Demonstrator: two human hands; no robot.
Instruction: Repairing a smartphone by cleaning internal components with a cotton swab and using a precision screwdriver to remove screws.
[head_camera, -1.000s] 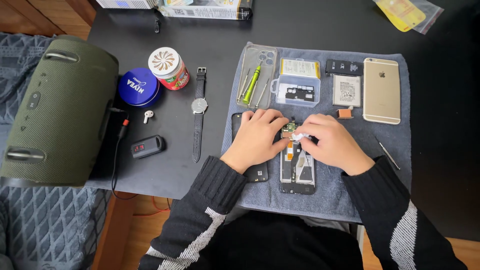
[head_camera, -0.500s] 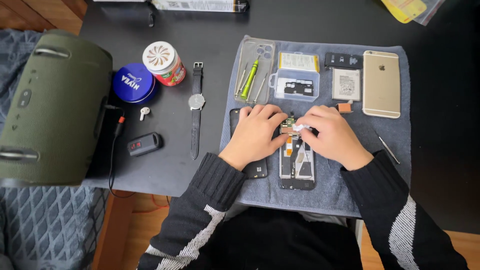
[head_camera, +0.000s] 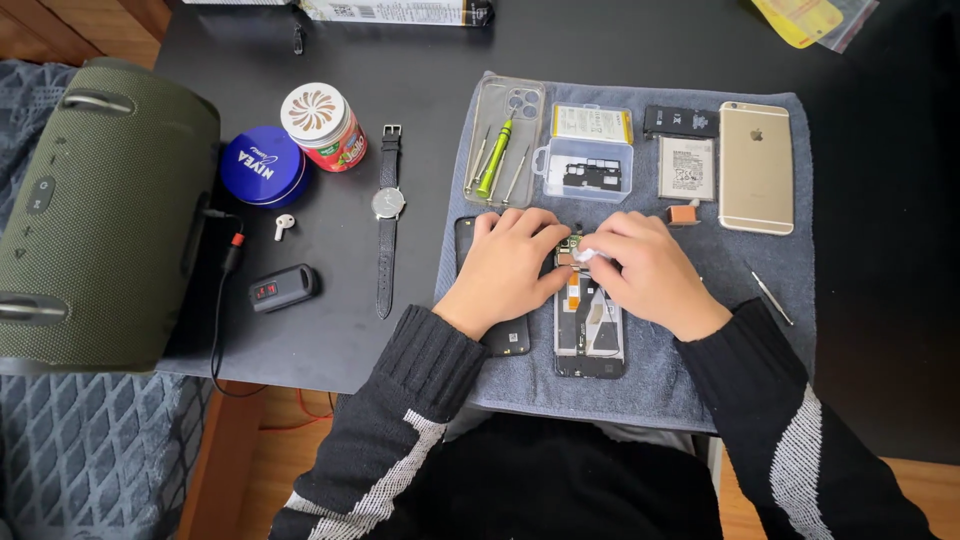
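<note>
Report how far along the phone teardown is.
Done: the opened phone lies back-off on the grey towel, batteries set aside. In hand: left hand steadies it while right hand works a small white piece at its top. Left: the board remains inside.

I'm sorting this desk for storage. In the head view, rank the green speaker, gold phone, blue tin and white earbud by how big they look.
Largest to smallest:
1. green speaker, though it sits at the table edge, perhaps nearer the camera
2. gold phone
3. blue tin, fairly close to the phone in area
4. white earbud
</note>
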